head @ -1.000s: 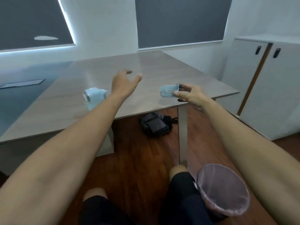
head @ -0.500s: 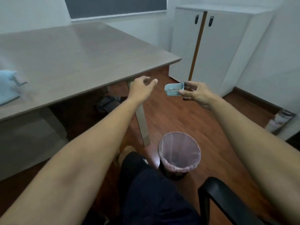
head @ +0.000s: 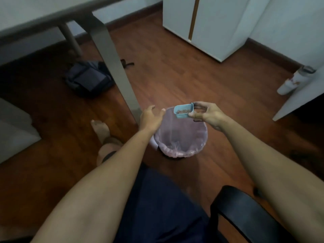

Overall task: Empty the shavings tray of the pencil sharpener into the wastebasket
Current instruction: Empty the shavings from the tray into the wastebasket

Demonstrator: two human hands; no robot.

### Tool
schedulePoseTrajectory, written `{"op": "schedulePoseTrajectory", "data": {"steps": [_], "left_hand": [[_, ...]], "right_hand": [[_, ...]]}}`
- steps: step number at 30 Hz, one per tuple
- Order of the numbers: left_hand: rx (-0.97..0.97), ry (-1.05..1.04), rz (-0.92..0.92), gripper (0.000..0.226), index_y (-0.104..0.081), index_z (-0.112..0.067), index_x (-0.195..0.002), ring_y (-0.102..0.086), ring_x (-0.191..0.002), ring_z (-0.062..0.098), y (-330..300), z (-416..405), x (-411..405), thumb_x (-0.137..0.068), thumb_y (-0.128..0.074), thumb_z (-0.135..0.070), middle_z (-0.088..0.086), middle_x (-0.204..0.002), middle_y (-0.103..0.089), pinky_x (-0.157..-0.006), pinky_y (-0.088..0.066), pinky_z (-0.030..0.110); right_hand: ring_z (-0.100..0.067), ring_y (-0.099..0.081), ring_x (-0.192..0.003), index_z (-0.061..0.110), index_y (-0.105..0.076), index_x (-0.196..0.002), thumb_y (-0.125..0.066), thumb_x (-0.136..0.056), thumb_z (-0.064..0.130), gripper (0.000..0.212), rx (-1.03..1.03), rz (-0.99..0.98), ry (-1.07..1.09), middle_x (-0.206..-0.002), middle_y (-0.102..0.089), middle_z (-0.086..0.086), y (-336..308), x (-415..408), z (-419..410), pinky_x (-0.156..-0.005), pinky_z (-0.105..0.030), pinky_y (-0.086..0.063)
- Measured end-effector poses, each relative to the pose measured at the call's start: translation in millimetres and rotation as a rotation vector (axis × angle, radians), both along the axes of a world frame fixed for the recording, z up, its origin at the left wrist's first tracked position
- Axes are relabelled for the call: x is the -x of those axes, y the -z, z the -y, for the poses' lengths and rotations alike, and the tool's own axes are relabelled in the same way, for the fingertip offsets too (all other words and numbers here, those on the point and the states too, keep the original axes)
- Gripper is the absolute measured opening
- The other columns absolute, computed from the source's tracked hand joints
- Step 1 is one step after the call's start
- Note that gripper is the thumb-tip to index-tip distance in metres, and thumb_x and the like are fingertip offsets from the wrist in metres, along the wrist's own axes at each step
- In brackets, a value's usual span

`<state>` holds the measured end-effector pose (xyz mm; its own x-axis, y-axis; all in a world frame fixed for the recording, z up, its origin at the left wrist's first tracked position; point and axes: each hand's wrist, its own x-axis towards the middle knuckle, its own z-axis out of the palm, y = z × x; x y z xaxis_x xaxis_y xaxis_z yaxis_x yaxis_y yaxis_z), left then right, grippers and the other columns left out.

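Note:
My right hand (head: pixel 208 114) pinches the small light-blue shavings tray (head: pixel 183 111) by its right end. Brown shavings lie inside the tray, which is held roughly level with its open side up, over the far rim of the wastebasket. The wastebasket (head: pixel 180 146) stands on the wooden floor, lined with a thin pink bag. My left hand (head: pixel 151 117) hovers open over the basket's left rim, fingers spread, holding nothing. The sharpener body is out of view.
A grey table leg (head: pixel 114 67) stands just left of the basket, with a dark bag (head: pixel 88 78) on the floor behind it. A white cabinet (head: pixel 210 23) is at the back right. A black chair armrest (head: pixel 245 211) sits at lower right, my knees below.
My view swung from the tabletop down to the floor. Both hands dropped from table height to just above the wastebasket, the right one carrying the tray along.

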<state>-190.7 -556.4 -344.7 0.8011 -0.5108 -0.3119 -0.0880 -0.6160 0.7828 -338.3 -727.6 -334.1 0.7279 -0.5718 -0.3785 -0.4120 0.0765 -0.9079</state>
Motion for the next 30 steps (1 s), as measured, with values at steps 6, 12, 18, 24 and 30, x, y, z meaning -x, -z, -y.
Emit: {"op": "schedulePoseTrajectory", "data": {"steps": [6, 12, 18, 24, 30], "left_hand": [[-0.073, -0.122, -0.172, 0.07, -0.041, -0.016, -0.148, -0.052, -0.132, 0.033, 70, -1, 9, -0.089, -0.058, -0.048, 0.011, -0.148, -0.051, -0.107, -0.046, 0.045], [-0.125, -0.162, -0.229, 0.065, -0.031, -0.015, -0.153, -0.042, -0.14, 0.034, 111, -12, 15, -0.096, -0.055, -0.036, 0.014, -0.154, -0.042, -0.113, -0.035, 0.039], [-0.119, -0.139, -0.278, 0.053, -0.037, -0.026, -0.152, -0.05, -0.134, 0.031, 125, -7, 11, -0.1, -0.046, -0.019, 0.009, -0.148, -0.051, -0.109, -0.038, 0.035], [-0.129, -0.193, -0.302, 0.066, -0.038, -0.034, -0.15, -0.052, -0.13, 0.033, 124, -2, 20, -0.095, -0.037, 0.001, 0.011, -0.144, -0.053, -0.106, -0.04, 0.031], [-0.135, -0.23, -0.314, 0.069, -0.041, -0.037, -0.147, -0.056, -0.123, 0.037, 124, -3, 19, -0.092, -0.036, 0.004, 0.017, -0.137, -0.055, -0.101, -0.045, 0.033]], "right_hand": [[-0.024, -0.064, -0.102, 0.0, -0.052, -0.135, -0.075, -0.08, -0.002, 0.06, -0.024, -0.13, -0.012, -0.129, -0.06, -0.01, 67, -2, 6, -0.066, -0.021, -0.06], [-0.021, -0.06, -0.1, -0.004, -0.052, -0.134, -0.075, -0.078, -0.004, 0.061, 0.053, -0.287, 0.0, -0.122, -0.063, -0.015, 118, 1, 6, -0.06, -0.013, -0.055], [-0.016, -0.059, -0.1, -0.002, -0.053, -0.135, -0.08, -0.076, 0.003, 0.065, 0.16, -0.444, -0.001, -0.115, -0.063, -0.005, 147, 1, 7, -0.077, -0.015, -0.048], [-0.025, -0.062, -0.118, 0.008, -0.055, -0.136, -0.082, -0.075, 0.02, 0.068, 0.39, -0.571, -0.142, -0.129, -0.067, -0.009, 159, -11, -1, -0.095, -0.025, -0.045], [-0.032, -0.057, -0.12, 0.008, -0.057, -0.134, -0.082, -0.072, 0.021, 0.069, 0.586, -0.628, -0.28, -0.133, -0.06, -0.016, 161, -25, -8, -0.101, -0.033, -0.04]]}}
